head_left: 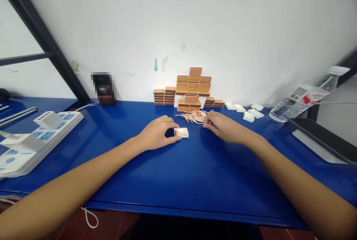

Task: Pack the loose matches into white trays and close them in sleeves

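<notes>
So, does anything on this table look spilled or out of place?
Yes. Loose matches lie in a scattered heap on the blue table, right at the right hand. The left hand grips a small white tray beside them. At the far right, a water bottle lies on its side.

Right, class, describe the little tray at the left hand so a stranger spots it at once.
On the blue table, before the stacked brown matchboxes at the wall, the left hand holds a small white tray. Unlike the white trays further right, it shows red at one end.
</notes>
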Action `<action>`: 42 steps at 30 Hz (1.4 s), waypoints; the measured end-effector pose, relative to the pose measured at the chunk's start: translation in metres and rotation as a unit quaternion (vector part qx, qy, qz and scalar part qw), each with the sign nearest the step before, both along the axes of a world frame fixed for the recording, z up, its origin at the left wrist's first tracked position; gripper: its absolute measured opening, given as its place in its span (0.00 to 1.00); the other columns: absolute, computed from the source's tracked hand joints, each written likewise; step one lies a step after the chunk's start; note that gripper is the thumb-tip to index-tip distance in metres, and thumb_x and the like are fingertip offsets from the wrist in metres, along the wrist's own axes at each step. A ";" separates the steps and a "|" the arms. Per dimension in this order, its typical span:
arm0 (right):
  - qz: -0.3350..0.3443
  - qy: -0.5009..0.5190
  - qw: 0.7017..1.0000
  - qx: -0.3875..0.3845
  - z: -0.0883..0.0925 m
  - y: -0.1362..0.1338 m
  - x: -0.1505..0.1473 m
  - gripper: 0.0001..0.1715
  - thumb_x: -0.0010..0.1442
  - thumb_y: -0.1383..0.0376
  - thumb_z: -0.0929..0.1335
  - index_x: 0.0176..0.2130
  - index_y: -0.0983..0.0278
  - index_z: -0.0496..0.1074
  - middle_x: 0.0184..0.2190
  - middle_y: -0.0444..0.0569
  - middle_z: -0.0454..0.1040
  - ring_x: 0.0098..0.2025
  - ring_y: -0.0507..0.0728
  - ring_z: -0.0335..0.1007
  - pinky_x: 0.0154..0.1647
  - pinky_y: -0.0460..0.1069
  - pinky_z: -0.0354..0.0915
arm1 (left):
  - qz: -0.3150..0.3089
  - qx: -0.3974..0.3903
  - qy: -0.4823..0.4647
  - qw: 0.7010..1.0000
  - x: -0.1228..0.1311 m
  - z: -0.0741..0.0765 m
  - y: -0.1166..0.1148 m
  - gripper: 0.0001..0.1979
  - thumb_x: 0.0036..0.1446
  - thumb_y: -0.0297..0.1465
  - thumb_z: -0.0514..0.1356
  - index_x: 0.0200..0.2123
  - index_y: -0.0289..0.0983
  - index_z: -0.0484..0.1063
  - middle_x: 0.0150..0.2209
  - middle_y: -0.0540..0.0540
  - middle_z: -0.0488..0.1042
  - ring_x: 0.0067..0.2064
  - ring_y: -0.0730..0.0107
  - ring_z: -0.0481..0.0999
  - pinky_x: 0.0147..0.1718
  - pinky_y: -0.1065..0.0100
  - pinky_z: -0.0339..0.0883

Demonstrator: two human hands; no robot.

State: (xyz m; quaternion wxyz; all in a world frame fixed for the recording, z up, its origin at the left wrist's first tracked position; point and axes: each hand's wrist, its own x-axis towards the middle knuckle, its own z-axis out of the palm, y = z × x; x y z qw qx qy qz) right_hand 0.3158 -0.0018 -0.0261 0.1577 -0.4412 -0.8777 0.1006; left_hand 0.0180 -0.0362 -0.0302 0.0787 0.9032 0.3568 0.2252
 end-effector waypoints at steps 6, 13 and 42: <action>0.040 0.120 0.987 0.096 -0.005 -0.031 -0.051 0.06 0.71 0.65 0.64 0.39 0.61 0.69 0.39 0.52 0.73 0.43 0.60 0.67 0.45 0.55 0.64 | -0.014 0.008 -0.011 1.000 0.003 -0.001 -0.002 0.17 0.63 0.39 0.68 0.51 0.36 0.78 0.44 0.43 0.81 0.47 0.58 0.76 0.47 0.58 0.71; 0.074 0.128 0.985 0.091 -0.012 -0.031 -0.054 0.08 0.71 0.65 0.66 0.39 0.61 0.75 0.37 0.51 0.72 0.43 0.60 0.68 0.46 0.55 0.65 | -0.017 0.004 -0.014 1.000 0.005 -0.003 -0.002 0.17 0.63 0.40 0.68 0.51 0.37 0.78 0.44 0.44 0.81 0.46 0.59 0.76 0.47 0.58 0.71; 0.038 0.094 0.988 0.121 -0.002 -0.014 -0.028 0.08 0.72 0.63 0.65 0.37 0.60 0.70 0.37 0.52 0.75 0.42 0.61 0.69 0.44 0.56 0.65 | 0.010 -0.008 -0.025 1.000 0.001 -0.003 0.000 0.23 0.61 0.41 0.69 0.56 0.39 0.75 0.44 0.44 0.80 0.46 0.59 0.77 0.47 0.57 0.72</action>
